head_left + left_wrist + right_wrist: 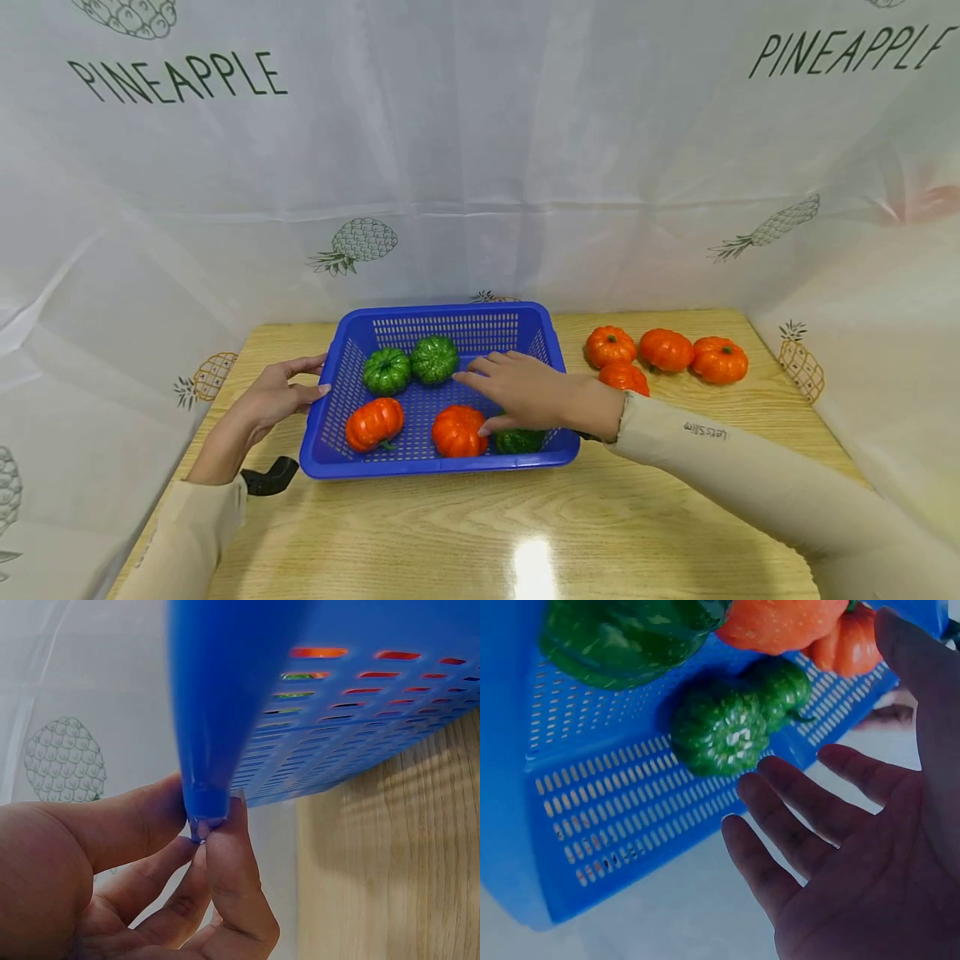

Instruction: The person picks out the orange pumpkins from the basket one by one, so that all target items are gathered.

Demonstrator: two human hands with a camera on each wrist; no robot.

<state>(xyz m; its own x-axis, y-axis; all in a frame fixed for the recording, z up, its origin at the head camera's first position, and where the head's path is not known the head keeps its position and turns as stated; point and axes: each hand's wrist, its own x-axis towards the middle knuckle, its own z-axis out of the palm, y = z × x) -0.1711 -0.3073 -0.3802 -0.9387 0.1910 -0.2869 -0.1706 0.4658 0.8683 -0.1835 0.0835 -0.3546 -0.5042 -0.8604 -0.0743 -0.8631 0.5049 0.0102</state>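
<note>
The left hand [273, 398] is pinching the left rim of the blue basket [438, 467] in its grip, thumb opposite fingers, while the basket is resting on the tabletop [420, 533]. The right hand [517, 387] is hovering over the basket's right part, its grip spread. Inside, two green pumpkins [387, 372] are sitting side by side toward the far left, two orange pumpkins [459, 432] are lying nearer the front, and a third green pumpkin [519, 442] is showing partly beneath the right hand. Four more orange pumpkins [666, 349] are sitting on the tabletop right of the basket
</note>
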